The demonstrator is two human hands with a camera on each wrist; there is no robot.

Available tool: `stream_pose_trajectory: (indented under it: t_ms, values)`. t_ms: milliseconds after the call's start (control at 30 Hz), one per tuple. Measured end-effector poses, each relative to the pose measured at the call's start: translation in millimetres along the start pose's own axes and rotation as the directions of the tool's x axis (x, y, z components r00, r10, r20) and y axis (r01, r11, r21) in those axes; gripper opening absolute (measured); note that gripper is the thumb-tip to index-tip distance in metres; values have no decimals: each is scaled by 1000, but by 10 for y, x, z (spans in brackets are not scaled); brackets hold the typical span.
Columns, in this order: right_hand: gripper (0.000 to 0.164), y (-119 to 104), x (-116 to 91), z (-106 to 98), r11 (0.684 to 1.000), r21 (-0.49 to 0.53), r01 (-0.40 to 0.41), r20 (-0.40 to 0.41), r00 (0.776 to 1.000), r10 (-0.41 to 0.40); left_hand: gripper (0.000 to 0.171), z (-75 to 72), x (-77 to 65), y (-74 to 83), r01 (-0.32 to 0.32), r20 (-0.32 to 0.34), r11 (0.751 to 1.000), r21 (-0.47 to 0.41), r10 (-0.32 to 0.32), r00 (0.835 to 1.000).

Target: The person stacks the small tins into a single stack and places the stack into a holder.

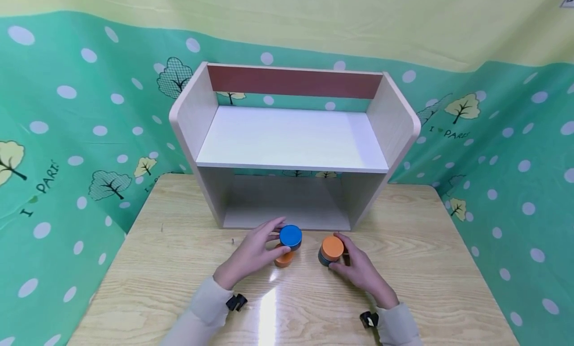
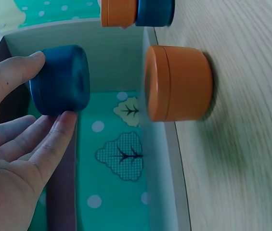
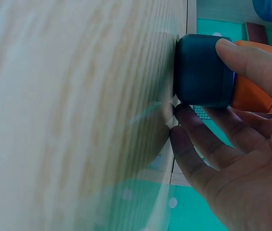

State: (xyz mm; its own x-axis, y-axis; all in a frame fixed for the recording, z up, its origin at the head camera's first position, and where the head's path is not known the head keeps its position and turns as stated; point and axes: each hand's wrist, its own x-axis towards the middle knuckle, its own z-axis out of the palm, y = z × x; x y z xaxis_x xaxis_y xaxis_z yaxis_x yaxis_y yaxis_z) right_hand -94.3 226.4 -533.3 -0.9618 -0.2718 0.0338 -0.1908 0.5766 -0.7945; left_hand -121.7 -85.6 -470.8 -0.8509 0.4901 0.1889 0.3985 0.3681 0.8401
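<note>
My left hand (image 1: 254,250) pinches a blue round lidded tin (image 2: 61,79) between thumb and fingers. It is raised off the table, above an orange tin (image 2: 184,84) that stands upright on the wood; in the left wrist view a gap separates the two. To the right, a second blue tin (image 3: 200,70) rests on the table with another orange tin (image 3: 255,79) stacked on its top. My right hand (image 1: 358,269) grips this stack low down, its thumb against the blue tin and its fingers round the far side.
Behind the hands stands a two-level shelf unit (image 1: 291,137) with pale side panels and a reddish back rail. Its lower front edge lies just beyond the tins. The wooden table (image 1: 426,266) extends to both sides, and a green dotted curtain (image 1: 71,117) hangs around it.
</note>
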Motion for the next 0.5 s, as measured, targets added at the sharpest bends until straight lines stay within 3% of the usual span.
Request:
stream_pose_trajectory:
  t_ms: [200, 500]
  values:
    - [82, -17, 0, -9, 1000, -5, -15, 3, 1000, 15, 72, 36, 90, 36, -28, 24, 999, -16, 28, 999]
    - [81, -30, -2, -9, 1000, 5, -19, 5, 1000, 19, 74, 96, 197, 109, -18, 55, 1000, -7, 18, 998]
